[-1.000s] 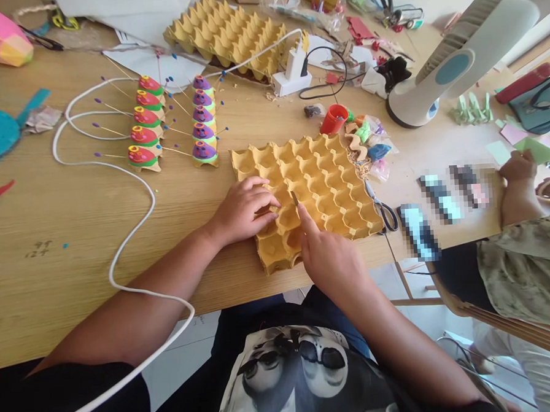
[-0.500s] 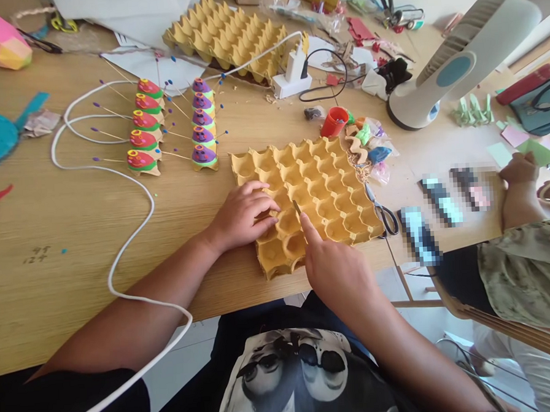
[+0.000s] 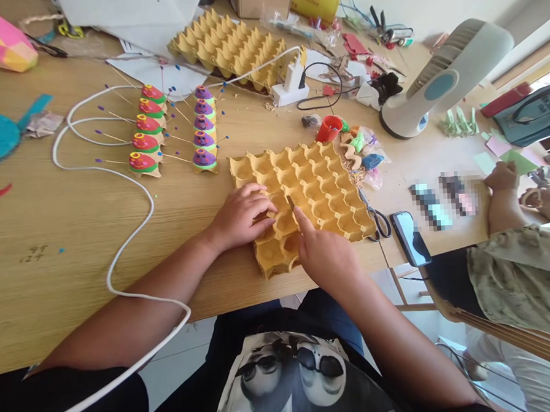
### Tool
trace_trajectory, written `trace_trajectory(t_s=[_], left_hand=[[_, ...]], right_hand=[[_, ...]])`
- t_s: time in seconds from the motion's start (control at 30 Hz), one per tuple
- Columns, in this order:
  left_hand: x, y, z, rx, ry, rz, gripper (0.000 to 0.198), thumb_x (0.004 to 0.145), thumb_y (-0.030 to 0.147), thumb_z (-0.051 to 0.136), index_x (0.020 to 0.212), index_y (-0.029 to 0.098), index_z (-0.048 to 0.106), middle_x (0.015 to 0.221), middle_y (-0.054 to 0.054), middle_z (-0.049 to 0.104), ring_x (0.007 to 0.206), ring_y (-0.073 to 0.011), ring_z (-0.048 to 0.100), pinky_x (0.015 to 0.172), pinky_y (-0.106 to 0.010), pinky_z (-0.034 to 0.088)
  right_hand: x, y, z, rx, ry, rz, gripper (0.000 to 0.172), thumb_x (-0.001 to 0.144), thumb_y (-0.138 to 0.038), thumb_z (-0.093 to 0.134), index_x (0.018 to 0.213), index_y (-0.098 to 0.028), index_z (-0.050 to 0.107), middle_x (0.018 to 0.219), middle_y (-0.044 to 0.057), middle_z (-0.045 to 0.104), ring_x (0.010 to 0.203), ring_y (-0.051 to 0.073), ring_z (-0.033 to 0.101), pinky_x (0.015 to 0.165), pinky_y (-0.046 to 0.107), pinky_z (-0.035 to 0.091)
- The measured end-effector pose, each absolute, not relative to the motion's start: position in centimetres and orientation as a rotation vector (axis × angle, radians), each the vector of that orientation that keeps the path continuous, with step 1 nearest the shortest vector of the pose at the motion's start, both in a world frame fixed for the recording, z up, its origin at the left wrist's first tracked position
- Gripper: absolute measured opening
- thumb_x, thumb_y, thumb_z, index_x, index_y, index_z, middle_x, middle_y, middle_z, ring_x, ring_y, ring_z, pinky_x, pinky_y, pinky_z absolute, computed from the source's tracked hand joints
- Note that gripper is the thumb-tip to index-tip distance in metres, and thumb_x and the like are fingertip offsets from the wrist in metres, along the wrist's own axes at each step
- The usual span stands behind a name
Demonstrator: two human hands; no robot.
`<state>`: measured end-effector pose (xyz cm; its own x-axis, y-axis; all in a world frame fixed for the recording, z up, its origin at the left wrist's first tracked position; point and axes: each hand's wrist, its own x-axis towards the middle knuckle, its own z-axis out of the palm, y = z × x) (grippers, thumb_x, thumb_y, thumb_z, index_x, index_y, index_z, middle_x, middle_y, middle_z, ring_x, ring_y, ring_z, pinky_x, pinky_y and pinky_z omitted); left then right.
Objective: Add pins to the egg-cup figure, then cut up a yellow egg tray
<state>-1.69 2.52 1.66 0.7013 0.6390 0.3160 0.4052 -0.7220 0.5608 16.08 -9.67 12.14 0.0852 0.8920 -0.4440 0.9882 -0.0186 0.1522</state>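
Note:
A yellow egg tray point(image 3: 320, 191) lies on the table in front of me, its cups facing up. My left hand point(image 3: 245, 215) rests on the tray's left side with its fingers spread. In my right hand point(image 3: 322, 246) is a knife point(image 3: 290, 203), its handle hidden in my fist and my index finger stretched along it. The thin dark blade touches the tray between cups, right of my left fingers. Scissors point(image 3: 381, 224) with dark handles lie by the tray's right edge, their blades partly under it.
Two rows of painted carton figures, one red point(image 3: 147, 123) and one purple point(image 3: 203, 123), stand at the back left. Behind are another egg tray point(image 3: 229, 42) and a power strip point(image 3: 290, 93). A red cup point(image 3: 330, 128), a fan point(image 3: 439, 83) and a phone point(image 3: 410, 239) are rightward; another person's hand point(image 3: 503, 175) is beyond.
The knife and my right hand have shifted slightly up and left along the tray. My left hand stays in place on it. The whole view has turned a little.

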Motion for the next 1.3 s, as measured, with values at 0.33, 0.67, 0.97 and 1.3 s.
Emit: trace_trajectory(t_s=[0.33,0.67,0.97,1.3], left_hand=[[-1.7,2.5,1.8,2.469,0.786,0.686,0.018,0.094,0.04,0.062,0.1,0.025,0.07,0.105,-0.004,0.077,0.133,-0.0315,0.052,0.108,-0.05,0.04],[-1.7,2.6,1.6,2.488,0.78,0.721,0.015,0.093,0.037,0.064,0.099,0.025,0.07,0.103,-0.004,0.077,0.133,-0.0314,0.053,0.107,-0.049,0.041],[-1.8,2.7,1.4,2.468,0.773,0.703,0.018,0.092,0.039,0.066,0.101,0.024,0.072,0.106,-0.004,0.078,0.134,-0.0319,0.053,0.108,-0.05,0.041],[-1.7,2.6,1.4,2.47,0.779,0.735,0.016,0.091,0.036,0.068,0.1,0.024,0.072,0.106,-0.004,0.078,0.133,-0.0315,0.054,0.107,-0.05,0.043]], right_hand=[[15.6,-10.9,13.9,1.926,1.804,-0.378,0.065,0.106,-0.026,0.037,0.168,-0.019,0.019,0.085,0.008,0.079,0.078,0.023,0.077,0.062,0.028,0.049],[16.8,-12.0,11.4,1.998,1.887,-0.343,0.065,0.107,-0.029,0.035,0.169,-0.02,0.016,0.087,0.006,0.08,0.074,0.023,0.076,0.06,0.029,0.049],[16.9,-12.0,12.9,2.074,1.848,-0.382,0.07,0.107,-0.029,0.039,0.17,-0.023,0.009,0.091,0.006,0.081,0.074,0.021,0.075,0.061,0.028,0.049],[16.1,-11.4,11.6,1.96,1.811,-0.256,0.07,0.107,-0.027,0.038,0.169,-0.014,0.008,0.078,0.006,0.078,0.067,0.021,0.075,0.055,0.028,0.047]])
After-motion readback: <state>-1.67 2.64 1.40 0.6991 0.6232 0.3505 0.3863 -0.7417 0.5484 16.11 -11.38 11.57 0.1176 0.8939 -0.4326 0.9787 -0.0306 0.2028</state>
